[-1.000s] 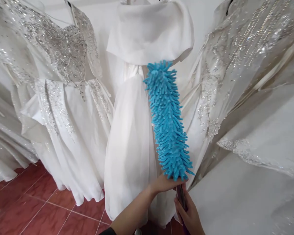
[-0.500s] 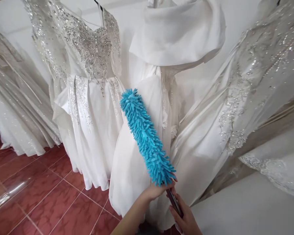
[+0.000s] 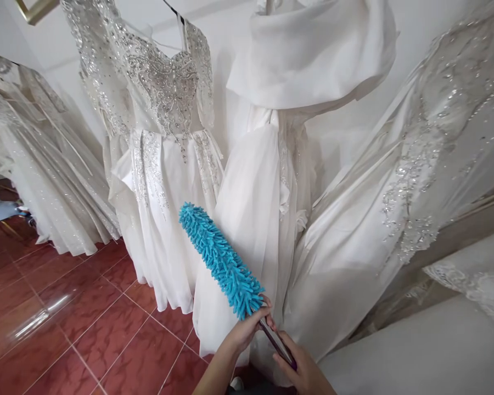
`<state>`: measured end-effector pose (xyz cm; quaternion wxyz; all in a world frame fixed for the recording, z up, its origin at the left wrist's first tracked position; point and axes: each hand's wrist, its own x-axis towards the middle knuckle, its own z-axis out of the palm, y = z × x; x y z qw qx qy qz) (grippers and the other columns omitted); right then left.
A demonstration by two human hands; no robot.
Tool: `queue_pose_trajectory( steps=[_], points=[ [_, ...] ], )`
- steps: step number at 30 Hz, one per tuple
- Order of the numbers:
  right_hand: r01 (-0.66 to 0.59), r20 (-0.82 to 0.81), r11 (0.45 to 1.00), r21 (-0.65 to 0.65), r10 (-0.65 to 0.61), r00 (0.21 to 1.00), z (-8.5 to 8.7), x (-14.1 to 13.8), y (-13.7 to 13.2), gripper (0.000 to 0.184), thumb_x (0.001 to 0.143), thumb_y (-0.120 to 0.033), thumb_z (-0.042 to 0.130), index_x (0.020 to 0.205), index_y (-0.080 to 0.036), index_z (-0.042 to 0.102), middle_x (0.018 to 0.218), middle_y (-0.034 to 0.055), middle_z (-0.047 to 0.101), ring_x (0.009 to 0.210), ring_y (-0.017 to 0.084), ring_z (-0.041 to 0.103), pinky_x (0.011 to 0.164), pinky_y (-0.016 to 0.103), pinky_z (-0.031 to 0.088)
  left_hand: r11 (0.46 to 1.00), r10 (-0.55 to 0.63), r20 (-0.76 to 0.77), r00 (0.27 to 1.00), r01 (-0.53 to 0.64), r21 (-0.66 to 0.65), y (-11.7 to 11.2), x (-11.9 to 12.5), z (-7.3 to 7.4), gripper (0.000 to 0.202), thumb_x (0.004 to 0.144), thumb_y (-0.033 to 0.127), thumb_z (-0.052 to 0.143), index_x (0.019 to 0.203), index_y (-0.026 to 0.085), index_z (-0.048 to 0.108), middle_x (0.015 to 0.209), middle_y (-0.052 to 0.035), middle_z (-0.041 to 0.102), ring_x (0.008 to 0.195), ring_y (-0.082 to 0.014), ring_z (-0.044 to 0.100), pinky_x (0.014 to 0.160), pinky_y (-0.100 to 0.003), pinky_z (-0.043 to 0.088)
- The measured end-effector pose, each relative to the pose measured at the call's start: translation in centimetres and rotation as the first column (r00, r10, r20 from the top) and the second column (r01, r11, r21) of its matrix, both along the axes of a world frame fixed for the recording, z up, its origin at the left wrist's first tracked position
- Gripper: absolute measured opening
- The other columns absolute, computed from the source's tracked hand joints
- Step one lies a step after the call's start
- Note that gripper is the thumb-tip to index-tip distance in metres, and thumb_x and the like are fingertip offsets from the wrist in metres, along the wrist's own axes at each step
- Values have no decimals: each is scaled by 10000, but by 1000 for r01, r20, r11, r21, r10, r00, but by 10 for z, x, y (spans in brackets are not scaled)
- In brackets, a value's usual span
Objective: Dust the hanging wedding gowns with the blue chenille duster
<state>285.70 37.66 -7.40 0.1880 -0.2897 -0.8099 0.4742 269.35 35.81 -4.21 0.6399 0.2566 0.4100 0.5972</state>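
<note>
A blue microfiber duster [image 3: 222,260] points up and to the left in front of the hanging white dresses. My left hand [image 3: 250,327] is closed around it where the fluffy head meets the dark handle. Lower on the handle, my right hand [image 3: 296,359] grips near its end. Behind the duster hangs a plain white gown [image 3: 247,192] with a broad folded top. To its left is a beaded gown [image 3: 168,82] with a silvery bodice. Whether the duster touches the fabric I cannot tell.
A white gown with beaded trim [image 3: 411,181] spreads at the right. More sparkly dresses [image 3: 61,175] hang at the far left. Glossy red floor tiles [image 3: 119,334] lie below. A gold frame corner [image 3: 35,12] shows at the upper left.
The duster's head has swung down and to the left, and both hands have shifted slightly left with it. The view has turned a little left, showing more dresses there.
</note>
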Motion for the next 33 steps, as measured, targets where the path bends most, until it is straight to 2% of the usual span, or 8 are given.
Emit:
queue_pose_trajectory(
  steps=[4,8,12,16,19,26,30,33],
  points=[
    [36,14,996,83,-38,999,36,-8,13,289,881,-303,412,1123,-165,486,641,-32,572,555,164,566,545,247,425,987,-46,-104,994,61,146,17,-6,48,251,724,378,607,849,177,524,535,44,515,577,-150,550,652,-300,429],
    [183,-78,975,125,-174,982,60,-12,26,257,887,-353,411,1071,-182,464,559,-70,461,460,145,499,469,236,368,965,-72,-249,966,131,227,42,-3,95,296,726,437,606,810,154,579,547,15,526,541,-140,534,614,-293,420],
    [352,-162,930,102,-334,929,73,-9,32,274,868,-426,437,1027,-206,477,536,-76,443,360,123,433,394,230,349,945,-114,-298,948,195,262,66,10,109,294,733,465,584,719,172,592,543,-4,532,545,-143,529,614,-296,411],
    [446,-144,892,74,-433,890,71,-3,34,361,849,-512,429,1040,-211,485,480,-96,392,296,118,372,339,229,320,954,-143,-200,969,188,232,81,23,96,291,685,421,618,807,161,567,520,34,503,497,-132,503,562,-288,375],
    [437,-119,893,111,-424,898,58,2,34,373,856,-528,410,1043,-216,493,482,-75,445,378,162,478,404,244,377,976,-120,-119,986,139,169,82,28,80,338,634,398,641,861,169,538,515,62,480,483,-127,501,547,-280,362],
    [271,-75,956,113,-264,962,20,12,24,286,885,-405,437,1069,-195,500,688,17,650,575,194,621,564,248,468,996,-58,2,998,58,63,57,29,40,215,606,330,643,665,169,514,490,56,459,475,-108,479,556,-269,375],
    [158,-46,986,50,-156,987,-7,16,18,338,866,-422,450,1095,-191,543,730,40,703,620,208,660,592,242,489,1000,7,161,987,-3,-26,37,28,10,223,576,285,659,714,168,529,489,65,461,452,-93,443,555,-266,378],
    [81,68,997,13,-82,994,-30,19,15,391,811,-428,473,1119,-207,570,692,34,721,564,228,673,556,259,492,989,109,279,954,-74,-132,19,29,-14,250,556,259,669,741,190,514,461,89,423,451,-96,448,590,-275,406]
  ],
)
